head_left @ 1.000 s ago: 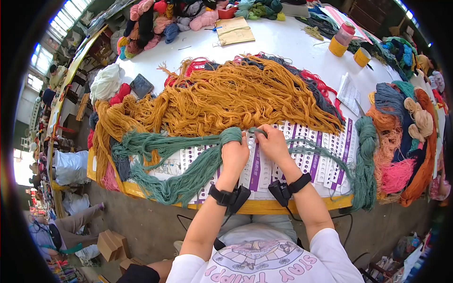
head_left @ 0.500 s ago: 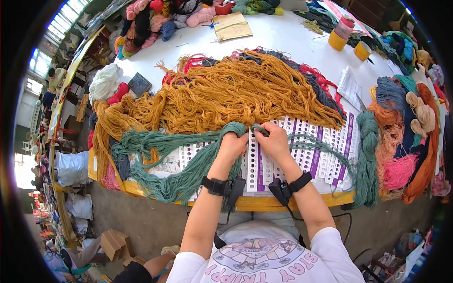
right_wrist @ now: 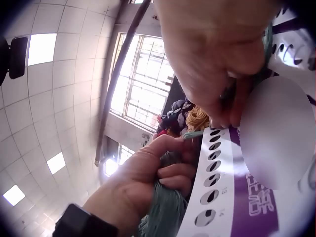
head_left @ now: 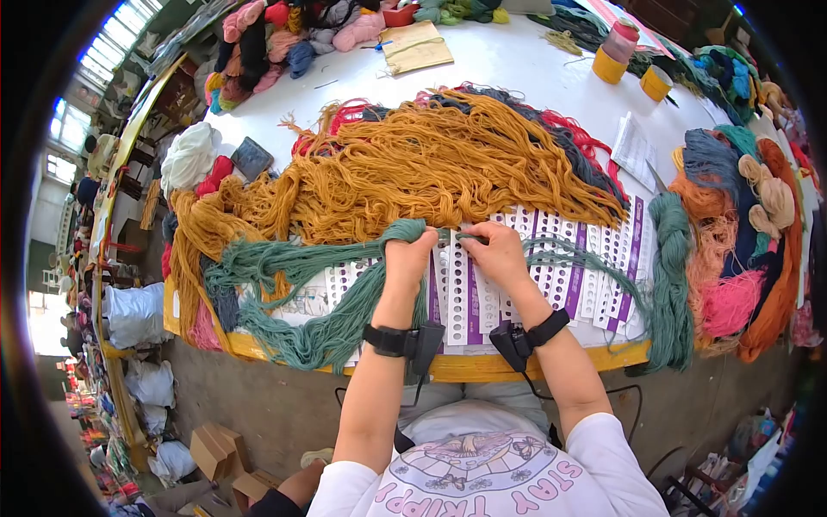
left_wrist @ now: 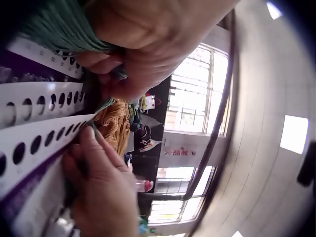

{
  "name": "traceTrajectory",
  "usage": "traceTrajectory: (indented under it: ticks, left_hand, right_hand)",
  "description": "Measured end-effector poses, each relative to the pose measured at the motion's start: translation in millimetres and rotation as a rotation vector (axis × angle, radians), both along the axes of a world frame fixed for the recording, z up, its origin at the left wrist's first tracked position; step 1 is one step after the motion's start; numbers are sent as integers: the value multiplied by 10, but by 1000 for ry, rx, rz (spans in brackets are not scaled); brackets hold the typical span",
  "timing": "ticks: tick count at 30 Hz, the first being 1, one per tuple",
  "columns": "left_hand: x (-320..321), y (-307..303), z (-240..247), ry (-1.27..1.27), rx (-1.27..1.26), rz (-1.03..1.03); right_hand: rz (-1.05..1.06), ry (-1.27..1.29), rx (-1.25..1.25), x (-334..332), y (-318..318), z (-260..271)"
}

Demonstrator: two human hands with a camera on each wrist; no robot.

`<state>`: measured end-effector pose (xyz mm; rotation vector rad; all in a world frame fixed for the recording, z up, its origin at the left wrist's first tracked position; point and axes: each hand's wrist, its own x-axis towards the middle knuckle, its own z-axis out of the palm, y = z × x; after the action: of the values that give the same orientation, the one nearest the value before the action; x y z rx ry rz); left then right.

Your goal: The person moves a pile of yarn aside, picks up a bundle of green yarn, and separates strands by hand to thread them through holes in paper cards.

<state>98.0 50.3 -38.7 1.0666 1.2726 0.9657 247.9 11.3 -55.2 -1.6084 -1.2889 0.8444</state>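
My left hand (head_left: 408, 260) grips a skein of green yarn (head_left: 327, 332), with a loop of it lying over the back of the hand. The rest of the skein trails leftward across the table. Facing it, my right hand (head_left: 500, 254) pinches green strands between thumb and fingertips. A short green length (right_wrist: 193, 134) spans the gap between both hands in the right wrist view. Beneath the hands lie white-and-purple cards with punched holes (head_left: 458, 289). Loose green strands (head_left: 586, 269) run from beside my right hand toward the right edge.
Behind the hands spreads a large heap of mustard yarn (head_left: 422, 172), over red and dark grey yarn. A twisted green hank (head_left: 670, 284) hangs over the front edge at right, beside multicoloured skeins (head_left: 732, 250). A bottle (head_left: 616, 52) and yellow tape roll (head_left: 656, 84) stand farther back.
My left hand has moved left with the yarn, widening the gap from my right hand, and green strands now stretch between them. The right hand has stayed nearly in place.
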Motion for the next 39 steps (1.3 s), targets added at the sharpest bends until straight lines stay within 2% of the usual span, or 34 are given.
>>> traceTrajectory:
  ticks: [1, 6, 7, 9, 11, 12, 15, 16, 17, 18, 19, 22, 25, 27, 29, 32, 33, 34, 36, 39]
  left_hand:
    - [-35, -10, 98, -154, -249, 18]
    - [-108, 49, 92, -656, -515, -102]
    - [-115, 49, 64, -736, -530, -127]
    - [-100, 36, 28, -645, -439, -240]
    - [-47, -16, -9, -297, -224, -393]
    - [-4, -29, -19, 16, -108, -451]
    - [80, 40, -146, 372, 515, -561]
    - [52, 102, -170, 397, 401, -546]
    - [-43, 242, -96, 459, 527, -539]
    - [-147, 235, 186, 211, -159, -345]
    - [-396, 390, 130, -33, -301, -286]
    - [-1217, 689, 229, -495, -415, -151]
    - [-2024, 787, 244, -631, -383, 202]
    - [-2801, 857, -70, -563, -173, 343]
    - [-2654, 513, 376, -176, -86, 680]
    - [-2655, 81, 678, -129, -106, 437]
    - [-2612, -68, 649, -328, -75, 176]
    - [-2259, -297, 828, -455, -80, 38]
    - [-1665, -708, 1125, -494, -127, -137]
    - [-1146, -1121, 1283, -495, -118, -299]
  right_hand:
    - [10, -62, 10, -9, -6, 14]
    - [44, -331, 42, -76, 2, 176]
    - [62, -304, 37, -76, -2, 202]
    - [96, -254, 26, -54, -5, 241]
    - [108, -60, -115, -14, 37, 195]
    - [114, 37, -187, -4, 55, 175]
    - [48, -89, -147, -26, 79, 223]
    - [45, -55, -179, -23, 94, 191]
    - [51, -95, -203, -21, 99, 194]
    - [58, -134, -226, -28, 105, 200]
    - [68, -172, -246, -33, 113, 207]
    - [102, -241, -223, -11, 80, 219]
    - [100, -245, -216, -14, 55, 218]
    - [92, -254, -198, -39, 59, 207]
    - [86, -290, -162, -46, 52, 181]
    - [43, -284, -38, -61, 26, 90]
    - [41, -316, 21, -120, 14, 77]
    - [120, -78, -42, -264, -41, 209]
    - [288, 390, -201, -589, -368, 694]
    - [461, 678, -163, -927, -831, 1104]
